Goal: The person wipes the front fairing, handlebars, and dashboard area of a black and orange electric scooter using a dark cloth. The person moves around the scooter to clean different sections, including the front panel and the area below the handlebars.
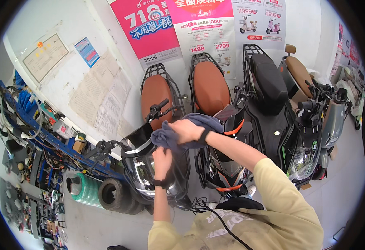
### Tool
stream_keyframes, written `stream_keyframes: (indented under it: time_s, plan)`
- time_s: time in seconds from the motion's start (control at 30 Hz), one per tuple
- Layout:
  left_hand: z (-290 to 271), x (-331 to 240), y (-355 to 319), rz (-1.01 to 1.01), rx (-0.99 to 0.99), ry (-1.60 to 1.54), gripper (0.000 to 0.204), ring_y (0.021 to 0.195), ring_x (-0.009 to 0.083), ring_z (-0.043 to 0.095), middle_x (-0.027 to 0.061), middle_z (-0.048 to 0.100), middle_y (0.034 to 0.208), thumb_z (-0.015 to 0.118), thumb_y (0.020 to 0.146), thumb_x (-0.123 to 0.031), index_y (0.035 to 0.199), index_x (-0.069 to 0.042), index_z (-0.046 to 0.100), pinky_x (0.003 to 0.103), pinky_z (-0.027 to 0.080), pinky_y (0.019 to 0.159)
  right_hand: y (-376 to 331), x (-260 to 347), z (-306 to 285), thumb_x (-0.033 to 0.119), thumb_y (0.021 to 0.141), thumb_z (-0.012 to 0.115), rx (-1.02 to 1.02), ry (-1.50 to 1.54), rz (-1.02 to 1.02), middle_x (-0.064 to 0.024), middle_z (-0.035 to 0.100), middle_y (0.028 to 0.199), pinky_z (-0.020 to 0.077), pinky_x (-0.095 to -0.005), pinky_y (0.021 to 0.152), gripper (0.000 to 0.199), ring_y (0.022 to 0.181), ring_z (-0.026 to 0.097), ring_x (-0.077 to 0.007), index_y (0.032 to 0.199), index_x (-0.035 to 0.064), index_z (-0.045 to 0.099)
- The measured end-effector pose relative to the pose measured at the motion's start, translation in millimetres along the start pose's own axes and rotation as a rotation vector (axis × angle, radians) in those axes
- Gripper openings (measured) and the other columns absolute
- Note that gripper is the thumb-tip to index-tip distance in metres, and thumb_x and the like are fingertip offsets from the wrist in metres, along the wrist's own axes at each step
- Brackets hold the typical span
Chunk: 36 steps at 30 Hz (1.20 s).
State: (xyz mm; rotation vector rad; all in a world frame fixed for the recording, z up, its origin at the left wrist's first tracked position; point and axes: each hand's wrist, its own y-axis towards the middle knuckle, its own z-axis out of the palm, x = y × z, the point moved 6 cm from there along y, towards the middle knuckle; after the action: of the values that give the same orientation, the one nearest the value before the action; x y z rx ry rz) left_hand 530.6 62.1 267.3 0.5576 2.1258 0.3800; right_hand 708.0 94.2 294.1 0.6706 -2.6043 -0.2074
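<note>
Overhead, both hands [185, 130] on grey cloth [175, 134], scooters [209, 87] just beside.

Pink posters [178, 25] on wall, stacked tyres [115, 194] on floor, blue parts rack [45, 133] — cluttered

On the wall ahead I see a pink poster [149, 27], a pink-and-white poster [205, 29] beside it, and a white poster [259, 21] with small scooter pictures. Further left hang a framed beige certificate [45, 57], a small blue notice [87, 51] and yellowed paper sheets [101, 98].
</note>
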Motion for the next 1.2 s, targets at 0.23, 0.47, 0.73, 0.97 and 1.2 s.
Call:
stream_keyframes:
  time_s: [0.23,0.47,0.73,0.97,1.2]
  plan:
    - [-2,12,-6,-0.159,0.105,-0.096,0.026,0.082,0.0360,0.075,0.0280,0.072,0.087,0.065,0.088,-0.010,0.104,0.010,0.068,0.041,0.054,0.075,-15,20,3,0.017,0.065,0.081,-0.205,-0.248,-0.101,-0.0150,0.070,0.101,0.0535,-0.0442,0.086,0.057,0.100,0.067,-0.0362,0.116,-0.0002,0.062]
    - [9,13,-9,-0.120,0.099,-0.203,0.029,0.078,0.0417,0.071,0.0271,0.070,0.082,0.073,0.089,-0.020,0.095,0.008,0.066,0.046,0.054,0.072,42,-25,1,0.030,0.058,0.088,0.573,0.192,0.392,-0.0181,0.078,0.106,0.0606,-0.0383,0.085,0.055,0.096,0.076,-0.0298,0.105,0.0030,0.079]
    - [14,23,-18,-0.119,0.157,-0.108,0.029,0.083,0.0408,0.073,0.0241,0.073,0.089,0.077,0.088,-0.018,0.103,0.005,0.067,0.045,0.056,0.074,5,3,-5,0.023,0.064,0.082,0.057,-0.003,-0.069,-0.0240,0.073,0.094,0.0571,-0.0488,0.081,0.055,0.091,0.071,-0.0417,0.108,-0.0032,0.061]
    - [7,25,-16,-0.090,0.233,-0.149,0.029,0.082,0.0325,0.077,0.0215,0.076,0.086,0.078,0.087,-0.017,0.102,0.007,0.070,0.039,0.058,0.074,-25,24,6,0.012,0.066,0.078,-0.236,-0.262,-0.193,-0.0133,0.066,0.103,0.0506,-0.0441,0.088,0.058,0.102,0.065,-0.0338,0.119,0.0003,0.058]
    - [13,33,-19,-0.110,0.223,-0.184,0.028,0.087,0.0160,0.074,0.0152,0.078,0.093,0.076,0.091,-0.013,0.107,0.009,0.069,0.034,0.057,0.080,45,-24,7,0.032,0.060,0.089,0.523,0.073,0.232,-0.0214,0.076,0.109,0.0607,-0.0396,0.086,0.061,0.098,0.075,-0.0333,0.111,0.0007,0.076]
